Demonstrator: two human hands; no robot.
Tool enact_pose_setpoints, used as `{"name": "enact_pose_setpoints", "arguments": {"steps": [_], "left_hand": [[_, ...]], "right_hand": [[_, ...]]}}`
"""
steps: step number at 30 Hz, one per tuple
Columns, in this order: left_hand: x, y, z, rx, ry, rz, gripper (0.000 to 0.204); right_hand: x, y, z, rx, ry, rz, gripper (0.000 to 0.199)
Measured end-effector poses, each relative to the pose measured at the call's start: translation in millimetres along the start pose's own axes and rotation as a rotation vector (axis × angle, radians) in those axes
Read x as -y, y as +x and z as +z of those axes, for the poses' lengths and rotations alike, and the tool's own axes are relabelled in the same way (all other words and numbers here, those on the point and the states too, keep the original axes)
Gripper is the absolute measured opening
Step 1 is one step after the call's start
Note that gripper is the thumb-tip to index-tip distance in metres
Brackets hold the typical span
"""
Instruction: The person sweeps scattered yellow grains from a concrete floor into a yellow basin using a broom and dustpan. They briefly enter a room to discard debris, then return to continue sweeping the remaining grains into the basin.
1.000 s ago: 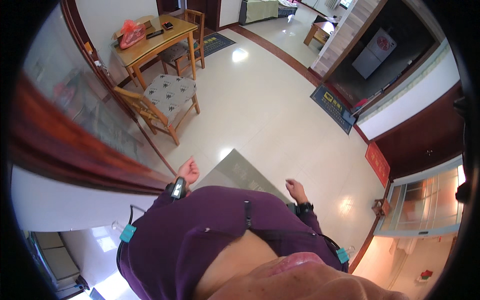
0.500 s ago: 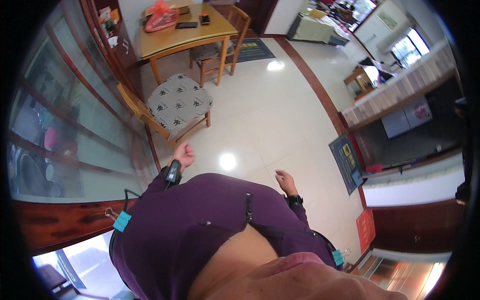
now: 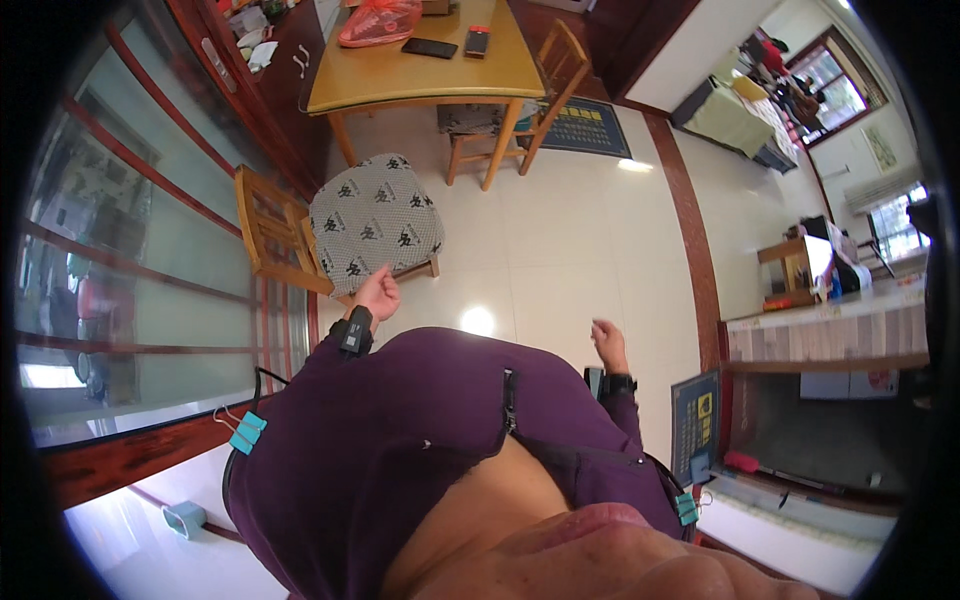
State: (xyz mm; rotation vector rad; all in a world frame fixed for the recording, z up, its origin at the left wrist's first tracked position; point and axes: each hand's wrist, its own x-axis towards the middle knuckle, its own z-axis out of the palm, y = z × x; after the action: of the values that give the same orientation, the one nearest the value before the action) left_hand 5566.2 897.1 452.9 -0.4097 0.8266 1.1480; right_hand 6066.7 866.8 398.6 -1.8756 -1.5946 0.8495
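My left hand (image 3: 378, 293) hangs beside the near chair (image 3: 375, 215), by the front edge of its grey patterned cushion. Its fingers are curled in loosely, and nothing shows in them. Whether it touches the chair, I cannot tell. A black device is strapped to the left wrist (image 3: 354, 331). On the other side, my right hand (image 3: 609, 346) hangs over the pale tiled floor (image 3: 560, 290), its fingers bent inward with nothing visible in them. A dark band (image 3: 620, 384) circles that wrist. Both forearms wear purple sleeves.
Ahead stands a wooden table (image 3: 420, 85) bearing a red plastic bag (image 3: 382, 22), a black phone (image 3: 430, 47) and a small dark box (image 3: 477, 42). A second chair (image 3: 545, 100) is beside it. Glass sliding doors (image 3: 150, 250) line the left; a dark mat (image 3: 694, 425) lies right.
The table and chairs appear larger, and the view has turned a little leftward. My left hand now overlaps the near chair's cushion edge. Both hands remain curled.
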Motion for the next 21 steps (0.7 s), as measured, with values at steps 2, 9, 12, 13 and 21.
{"name": "enact_pose_setpoints", "arguments": {"steps": [2,9,12,13,21], "left_hand": [[-2.9,7.1,3.3,-0.048,-0.103,0.003,0.022],[-47.8,48.6,8.6,-0.02,-0.253,0.211,0.022],[-76.1,74.1,27.2,-0.036,-0.306,0.265,0.023],[-86.4,82.4,36.1,-0.016,-0.327,0.256,0.024],[-144.3,115.8,116.5,0.072,-0.29,0.396,0.021]], "right_hand": [[37.3,77.0,1.1,0.067,-0.048,-0.228,0.026],[174.9,239.9,70.9,0.36,0.098,-0.355,0.025],[203.8,275.4,89.4,0.507,0.056,-0.333,0.026],[209.7,291.4,92.1,0.52,0.03,-0.378,0.025],[245.6,441.3,76.5,0.446,-0.063,-0.447,0.025]]}}
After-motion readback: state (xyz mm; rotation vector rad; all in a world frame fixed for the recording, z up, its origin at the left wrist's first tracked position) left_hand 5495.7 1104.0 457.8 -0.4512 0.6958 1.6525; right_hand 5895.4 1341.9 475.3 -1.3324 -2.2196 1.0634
